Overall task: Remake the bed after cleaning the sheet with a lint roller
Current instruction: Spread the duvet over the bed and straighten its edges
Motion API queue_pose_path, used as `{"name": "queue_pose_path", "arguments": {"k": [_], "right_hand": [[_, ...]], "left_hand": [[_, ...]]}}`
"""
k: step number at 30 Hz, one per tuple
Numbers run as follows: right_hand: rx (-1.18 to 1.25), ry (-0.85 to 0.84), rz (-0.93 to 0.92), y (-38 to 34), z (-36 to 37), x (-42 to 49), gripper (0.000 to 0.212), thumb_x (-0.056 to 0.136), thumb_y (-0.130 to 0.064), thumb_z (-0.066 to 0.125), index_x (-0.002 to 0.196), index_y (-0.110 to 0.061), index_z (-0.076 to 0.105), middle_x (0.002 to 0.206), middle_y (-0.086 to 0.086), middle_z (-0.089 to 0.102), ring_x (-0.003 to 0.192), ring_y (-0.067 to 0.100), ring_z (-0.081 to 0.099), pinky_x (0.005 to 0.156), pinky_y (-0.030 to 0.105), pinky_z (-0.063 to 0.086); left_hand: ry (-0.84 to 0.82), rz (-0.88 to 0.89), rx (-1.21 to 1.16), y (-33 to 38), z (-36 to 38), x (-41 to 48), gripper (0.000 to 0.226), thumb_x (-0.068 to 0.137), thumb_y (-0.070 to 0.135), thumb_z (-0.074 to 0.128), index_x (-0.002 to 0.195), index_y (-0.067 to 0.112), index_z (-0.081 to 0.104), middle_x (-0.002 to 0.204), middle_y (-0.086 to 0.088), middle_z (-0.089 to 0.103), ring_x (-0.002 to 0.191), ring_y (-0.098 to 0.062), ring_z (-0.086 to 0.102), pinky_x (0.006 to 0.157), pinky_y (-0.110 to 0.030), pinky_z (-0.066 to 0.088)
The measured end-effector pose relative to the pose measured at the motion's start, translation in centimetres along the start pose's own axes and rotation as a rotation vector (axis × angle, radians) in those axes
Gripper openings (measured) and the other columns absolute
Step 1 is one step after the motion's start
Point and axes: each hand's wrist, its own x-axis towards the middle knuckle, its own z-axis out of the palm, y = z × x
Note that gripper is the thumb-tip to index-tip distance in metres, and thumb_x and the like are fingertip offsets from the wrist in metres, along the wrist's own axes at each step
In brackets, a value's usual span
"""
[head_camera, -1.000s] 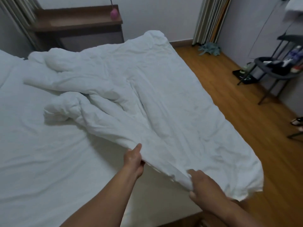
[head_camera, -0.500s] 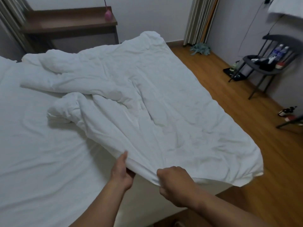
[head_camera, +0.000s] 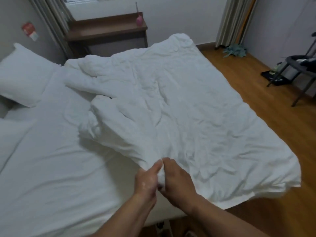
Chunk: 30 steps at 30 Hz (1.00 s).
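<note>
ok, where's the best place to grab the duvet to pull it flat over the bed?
Probably the near hem of the duvet, approached from the near bedside: that edge sits raised off the sheet, leaving room to get under it. The left hand and right hand pinch it there side by side; a wider spread would likely pull the bunched folds out evenly.

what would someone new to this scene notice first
The rumpled white duvet on the right stands out first, beside the smooth sheet on the left. At its near edge the left hand and right hand grip the fabric close together. A white pillow lies at the far left.
</note>
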Motion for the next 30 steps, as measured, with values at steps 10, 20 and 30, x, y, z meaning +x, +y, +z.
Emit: {"name": "queue_pose_path", "arguments": {"k": [10,20,30], "right_hand": [[-0.064,-0.024,-0.133,0.3,-3.2,-1.5,0.032,0.073,-0.035,0.06,0.069,-0.024,0.03,0.065,-0.01,0.036,0.059,0.011,0.039,0.055,0.029,0.029],[-0.057,0.104,0.137,-11.3,7.8,4.8,0.084,0.071,-0.039,0.072,0.146,-0.026,0.038,0.133,-0.002,0.049,0.114,0.017,0.049,0.089,0.033,0.048],[-0.089,-0.042,-0.151,-16.3,6.4,6.0,0.012,0.074,-0.031,0.058,0.072,-0.021,0.051,0.069,-0.007,0.051,0.062,0.012,0.049,0.055,0.029,0.04]], "left_hand": [[-0.09,-0.225,-0.46,3.6,-7.7,12.0,0.04,0.099,0.043,0.052,0.125,0.015,0.065,0.126,-0.011,0.068,0.107,-0.027,0.067,0.086,-0.04,0.053],[-0.031,-0.111,-0.238,8.7,-12.0,12.4,0.023,0.082,0.003,0.074,0.104,0.0,0.07,0.1,-0.017,0.075,0.088,-0.031,0.074,0.079,-0.043,0.061],[-0.157,-0.314,-0.532,12.2,-20.5,16.0,0.048,0.095,0.053,0.051,0.113,0.012,0.067,0.103,-0.015,0.076,0.089,-0.031,0.074,0.079,-0.041,0.051]]}}
